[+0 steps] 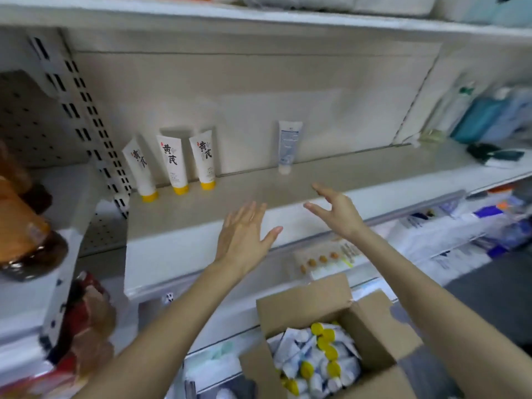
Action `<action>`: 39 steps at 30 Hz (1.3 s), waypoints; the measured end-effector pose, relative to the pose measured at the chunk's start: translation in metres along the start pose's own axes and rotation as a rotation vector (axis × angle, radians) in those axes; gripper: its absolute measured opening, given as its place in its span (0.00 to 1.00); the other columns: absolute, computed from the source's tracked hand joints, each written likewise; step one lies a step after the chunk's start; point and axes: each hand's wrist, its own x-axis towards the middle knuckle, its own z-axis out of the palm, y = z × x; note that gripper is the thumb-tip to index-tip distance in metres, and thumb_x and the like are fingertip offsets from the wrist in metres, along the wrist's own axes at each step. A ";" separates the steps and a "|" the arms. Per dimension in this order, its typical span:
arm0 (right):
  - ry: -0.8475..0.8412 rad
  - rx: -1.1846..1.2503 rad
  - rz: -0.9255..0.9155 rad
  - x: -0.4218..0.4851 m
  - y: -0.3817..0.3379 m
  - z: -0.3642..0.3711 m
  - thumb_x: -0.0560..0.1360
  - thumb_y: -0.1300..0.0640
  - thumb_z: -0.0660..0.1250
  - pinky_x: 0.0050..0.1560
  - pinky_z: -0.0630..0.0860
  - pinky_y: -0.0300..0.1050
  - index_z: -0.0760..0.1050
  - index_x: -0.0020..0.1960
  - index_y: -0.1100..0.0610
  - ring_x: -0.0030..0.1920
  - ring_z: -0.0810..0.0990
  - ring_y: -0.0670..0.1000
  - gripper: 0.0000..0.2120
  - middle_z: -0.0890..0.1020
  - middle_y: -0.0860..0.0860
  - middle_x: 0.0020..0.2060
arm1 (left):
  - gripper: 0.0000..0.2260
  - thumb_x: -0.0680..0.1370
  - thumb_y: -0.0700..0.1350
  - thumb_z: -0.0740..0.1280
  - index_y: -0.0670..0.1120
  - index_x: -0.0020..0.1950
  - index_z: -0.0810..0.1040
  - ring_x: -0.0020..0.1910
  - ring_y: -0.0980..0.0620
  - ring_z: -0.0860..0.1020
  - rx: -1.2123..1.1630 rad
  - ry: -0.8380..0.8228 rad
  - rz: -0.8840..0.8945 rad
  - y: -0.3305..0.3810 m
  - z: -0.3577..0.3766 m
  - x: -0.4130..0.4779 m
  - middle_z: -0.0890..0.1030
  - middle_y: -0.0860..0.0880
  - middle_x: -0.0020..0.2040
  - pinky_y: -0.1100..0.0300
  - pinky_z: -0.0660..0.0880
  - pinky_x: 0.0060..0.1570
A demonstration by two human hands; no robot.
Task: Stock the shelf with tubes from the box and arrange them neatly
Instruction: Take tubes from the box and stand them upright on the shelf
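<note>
Three white tubes with yellow caps stand cap-down at the back left of the beige shelf. A white tube with a blue label stands alone farther right against the back wall. My left hand hovers over the shelf's front edge with fingers straight and spread, holding nothing. My right hand is raised beside it, fingers relaxed and empty. Below, an open cardboard box holds several tubes with yellow and white caps.
A slotted upright bounds the shelf on the left. Amber bottles and red packets fill the left bay. Blue and clear bottles stand at the far right. Lower shelves hold packaged goods.
</note>
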 end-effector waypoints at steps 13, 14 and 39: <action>-0.236 -0.515 -0.214 -0.137 0.036 -0.018 0.76 0.44 0.63 0.73 0.58 0.47 0.60 0.74 0.57 0.73 0.63 0.55 0.32 0.62 0.56 0.74 | 0.30 0.79 0.62 0.51 0.48 0.76 0.56 0.76 0.50 0.50 0.043 -0.074 0.087 0.076 0.021 -0.096 0.55 0.47 0.77 0.52 0.43 0.74; -0.266 -0.528 -0.214 -0.141 0.046 -0.016 0.77 0.43 0.62 0.73 0.57 0.48 0.58 0.75 0.57 0.73 0.61 0.55 0.32 0.61 0.55 0.74 | 0.30 0.79 0.63 0.50 0.48 0.76 0.56 0.76 0.50 0.51 0.039 -0.083 0.088 0.080 0.029 -0.100 0.55 0.47 0.77 0.53 0.43 0.74; -0.859 0.049 0.436 -0.180 0.364 0.169 0.77 0.48 0.63 0.68 0.61 0.41 0.58 0.75 0.56 0.73 0.61 0.52 0.30 0.63 0.53 0.73 | 0.30 0.77 0.63 0.57 0.48 0.75 0.62 0.73 0.47 0.61 -0.236 -0.377 -0.677 0.077 0.361 -0.200 0.63 0.47 0.74 0.53 0.64 0.69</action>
